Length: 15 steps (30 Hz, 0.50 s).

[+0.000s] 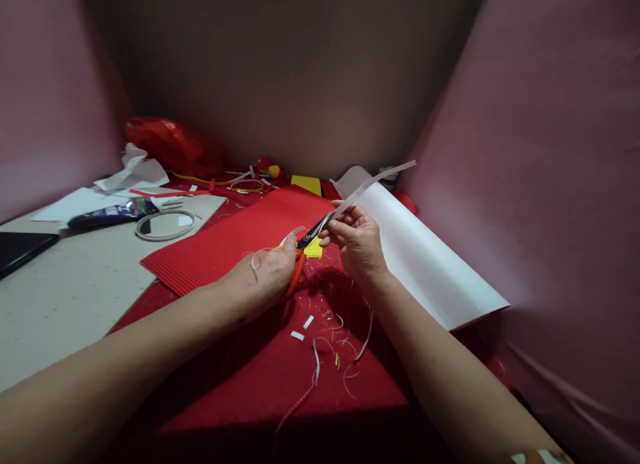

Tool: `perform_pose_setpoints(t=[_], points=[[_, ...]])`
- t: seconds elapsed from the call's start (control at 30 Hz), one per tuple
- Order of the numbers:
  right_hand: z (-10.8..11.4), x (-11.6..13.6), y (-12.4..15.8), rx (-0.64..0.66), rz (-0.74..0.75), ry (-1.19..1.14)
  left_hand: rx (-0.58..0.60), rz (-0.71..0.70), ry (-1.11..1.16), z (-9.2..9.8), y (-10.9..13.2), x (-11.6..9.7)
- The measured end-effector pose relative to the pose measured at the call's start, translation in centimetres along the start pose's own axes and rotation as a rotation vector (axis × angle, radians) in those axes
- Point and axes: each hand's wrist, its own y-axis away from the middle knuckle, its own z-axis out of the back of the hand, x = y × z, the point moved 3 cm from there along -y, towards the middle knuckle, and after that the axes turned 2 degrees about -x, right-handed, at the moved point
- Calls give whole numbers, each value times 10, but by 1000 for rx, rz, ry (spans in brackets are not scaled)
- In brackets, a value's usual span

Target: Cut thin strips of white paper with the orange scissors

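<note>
— Narrow white paper strip (pixel 380 179): held where, and how?
— Pinched at the near end by right hand (pixel 357 241), closed on it. Lifted clear of the bench (pixel 65 297), slanting up and away to the right. Probably kept high and taut to meet the blades squarely.
— And the left hand (pixel 270 271)?
— Closed around the loops of the orange-handled black-bladed scissors (pixel 313 236). Blade tips right at the strip's near end; touching or just short, cannot tell.
— Underneath?
— Red corrugated card sheet (pixel 240 241) below both hands, with a small yellow paper piece (pixel 314 249) on it. Thin white paper slivers (pixel 325 337) scattered on the red cloth (pixel 280 384), directly under the work. Large white paper sheet (pixel 425 257) just beside the right wrist, likely parked within easy reach.
</note>
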Motion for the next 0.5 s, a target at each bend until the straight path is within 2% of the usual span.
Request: perform_pose_setpoints(t=[0.1, 0.17, 0.3, 0.4, 0.5], points=[[0, 0, 0, 1, 0, -8, 44, 63, -133, 6, 1, -4], [1, 1, -1, -1, -6, -19, 62, 11, -117, 13, 4, -6], [5, 3, -4, -51, 2, -34, 13, -137, -54, 25, 11, -7], [8, 6, -7, -73, 28, -20, 23, -178, -43, 24, 12, -5], [9, 6, -8, -62, 37, -8, 43, -145, -47, 20, 10, -3]])
